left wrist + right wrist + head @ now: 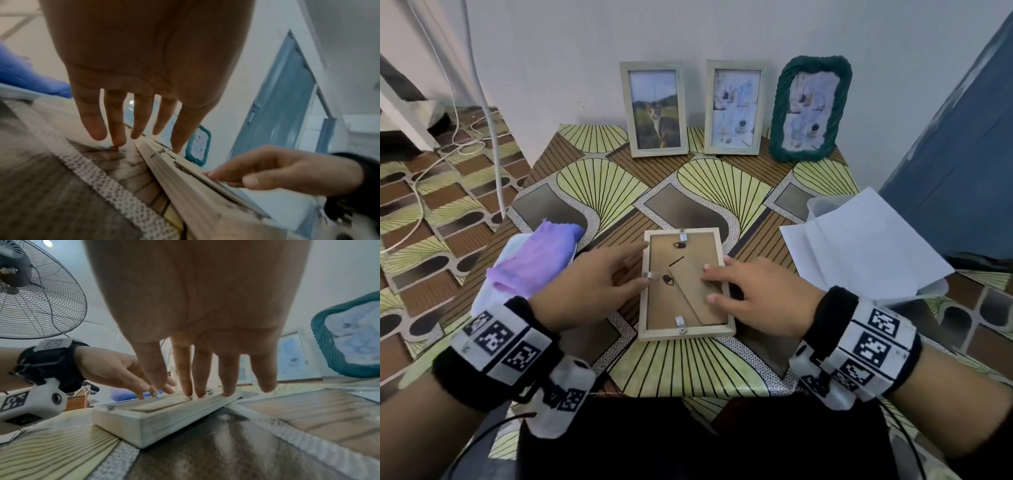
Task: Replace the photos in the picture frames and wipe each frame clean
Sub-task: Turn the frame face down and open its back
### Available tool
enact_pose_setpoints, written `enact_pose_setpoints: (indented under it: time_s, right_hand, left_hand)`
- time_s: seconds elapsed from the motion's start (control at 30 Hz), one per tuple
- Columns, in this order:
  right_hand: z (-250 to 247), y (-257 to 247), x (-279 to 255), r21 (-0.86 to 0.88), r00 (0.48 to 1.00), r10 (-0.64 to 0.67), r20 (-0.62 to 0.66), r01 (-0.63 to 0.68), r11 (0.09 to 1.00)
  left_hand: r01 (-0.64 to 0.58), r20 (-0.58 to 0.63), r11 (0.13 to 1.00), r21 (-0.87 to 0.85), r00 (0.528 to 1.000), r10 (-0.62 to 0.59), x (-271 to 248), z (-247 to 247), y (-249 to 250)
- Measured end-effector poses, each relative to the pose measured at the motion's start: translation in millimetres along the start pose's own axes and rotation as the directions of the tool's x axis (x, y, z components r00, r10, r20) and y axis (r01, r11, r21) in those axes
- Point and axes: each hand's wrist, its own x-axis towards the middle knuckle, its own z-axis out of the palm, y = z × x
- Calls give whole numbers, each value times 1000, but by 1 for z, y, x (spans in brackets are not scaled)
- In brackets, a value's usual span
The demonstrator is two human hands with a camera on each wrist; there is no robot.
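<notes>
A pale wooden picture frame [686,334] lies face down on the table, its brown backing board [685,305] and fold-out stand up. My left hand [599,277] lies at its left edge, fingers straight, thumb tip at the left metal clip [652,275]. My right hand [750,291] presses straight fingertips [188,391] on the backing board near the right edge. The same frame [164,417] shows in the right wrist view and, edge-on, the frame [185,186] in the left wrist view. A purple cloth [537,257] lies left of the hand.
Three frames stand against the wall: a wooden one with a cat photo [655,109], a wooden one [734,108] and a green woven one [810,109]. White paper sheets [859,243] lie on a clear container at right. Cables run on the floor [431,164]. A fan [30,288] stands behind.
</notes>
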Motion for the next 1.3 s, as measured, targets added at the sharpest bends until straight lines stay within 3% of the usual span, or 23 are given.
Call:
enact_pose_setpoints:
  time_s: [0.1,0.17,0.3,0.4,0.5,1.13,1.3]
  right_hand:
    - [-4,0,1,97,974,-7,-226,29,995]
    - [-8,1,5,93,952,9,-306,21,995]
    - [-13,7,15,-46,976,74,-205,-85,995]
    - [-12,9,20,-130,989,117,-91,-129,983]
    - [-12,8,23,-154,990,127,-62,-135,979]
    - [-7,2,30,-300,984,115,-135,-151,942]
    - [-6,0,33,-337,980,117,-160,-165,927]
  left_hand:
    - [-122,-22,953,277,991,133,1,4,-2]
    - [-83,39,911,403,997,74,4,6,-3]
    - [-39,200,822,569,976,-91,13,9,-8]
    - [-34,274,805,593,948,-162,20,6,-11]
    - [-26,308,803,596,931,-198,24,5,-17]
    - [-72,196,782,619,979,-65,36,8,-18]
    - [-58,188,770,635,979,-81,37,6,-13]
